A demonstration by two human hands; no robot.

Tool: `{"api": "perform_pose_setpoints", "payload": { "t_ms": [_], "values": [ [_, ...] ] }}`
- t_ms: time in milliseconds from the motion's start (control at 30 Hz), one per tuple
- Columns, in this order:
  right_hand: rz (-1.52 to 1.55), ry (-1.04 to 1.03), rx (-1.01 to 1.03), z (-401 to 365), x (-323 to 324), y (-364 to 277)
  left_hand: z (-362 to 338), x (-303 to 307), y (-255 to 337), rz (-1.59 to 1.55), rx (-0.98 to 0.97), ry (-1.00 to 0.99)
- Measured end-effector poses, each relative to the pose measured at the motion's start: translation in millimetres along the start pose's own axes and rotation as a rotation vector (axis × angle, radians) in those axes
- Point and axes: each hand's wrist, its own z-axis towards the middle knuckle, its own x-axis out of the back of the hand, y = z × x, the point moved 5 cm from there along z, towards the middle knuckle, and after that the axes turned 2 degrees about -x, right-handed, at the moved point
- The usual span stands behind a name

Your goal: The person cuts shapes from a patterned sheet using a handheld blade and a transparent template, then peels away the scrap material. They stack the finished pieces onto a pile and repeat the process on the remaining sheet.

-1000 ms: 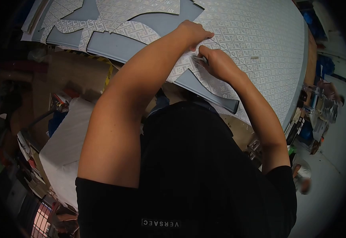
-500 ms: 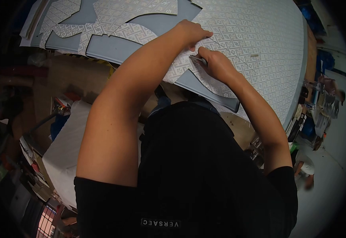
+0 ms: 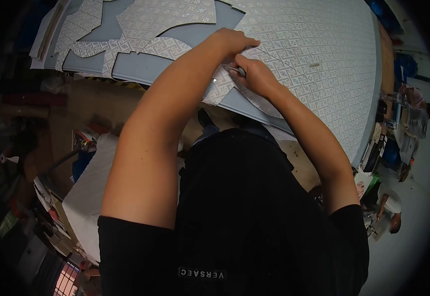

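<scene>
Right hand (image 3: 255, 76) had slid leftward since the earlier frame and now sat touching the left hand (image 3: 234, 42); the loose flap of sheet under the right forearm had shifted too.

Fingers: the left was curled nearly closed, pinning the patterned sheet (image 3: 323, 49) at the cut line. The right was closed around a small grey tool (image 3: 236, 70), its tip on the sheet between the two hands.

Edges and room: I saw the sheet's near edge hanging past the table (image 3: 195, 27) just in front of the person's body. Right of the hands lay a wide uncut stretch of sheet, open up to the table's curved right rim. Left of them, bare grey table showed in the cut-out gaps.

Surface and room: flat grey tabletop; pale bare floor at right; cluttered shelves and a white-covered bench (image 3: 84, 197) below left.

Count: two hands, one tool, one large sheet, at least four cut pieces (image 3: 165, 15) at far left, one small pale scrap (image 3: 314, 64) on the sheet, one other person (image 3: 390, 209) low on the floor at right.
</scene>
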Motion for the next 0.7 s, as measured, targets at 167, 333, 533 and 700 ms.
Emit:
{"api": "perform_pose_setpoints", "payload": {
  "t_ms": [167,333,533,700],
  "values": [
    [0.126,0.210,-0.026,-69,13,18,-11,0,-4,-0.148,-0.042,0.059],
    [-0.014,0.566,-0.294,-147,34,94,-27,-8,0,-0.249,0.057,0.370],
    [0.017,0.660,-0.657,-214,83,162,-38,-39,51,-0.176,0.322,0.767],
    [0.097,0.837,-0.626,-264,118,226,-31,-44,57,-0.161,0.407,0.838]
  ]
}}
